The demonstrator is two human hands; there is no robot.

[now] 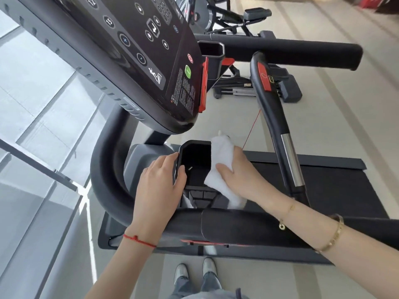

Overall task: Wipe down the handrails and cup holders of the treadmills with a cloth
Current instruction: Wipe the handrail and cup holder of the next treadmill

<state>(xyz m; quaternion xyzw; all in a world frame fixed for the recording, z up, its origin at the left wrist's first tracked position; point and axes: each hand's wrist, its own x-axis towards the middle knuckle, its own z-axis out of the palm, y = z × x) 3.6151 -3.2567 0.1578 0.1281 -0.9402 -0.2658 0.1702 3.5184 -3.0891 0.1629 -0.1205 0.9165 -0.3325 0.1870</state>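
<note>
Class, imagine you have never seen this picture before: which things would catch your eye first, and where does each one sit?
First, the white cloth in the middle, pressed by the right hand against the right edge of the black cup holder, while the left hand steadies its left rim. Next, the dark control panel looms at upper left, with its green button and red trim. At upper right, a black handrail with a red button slants downward.
</note>
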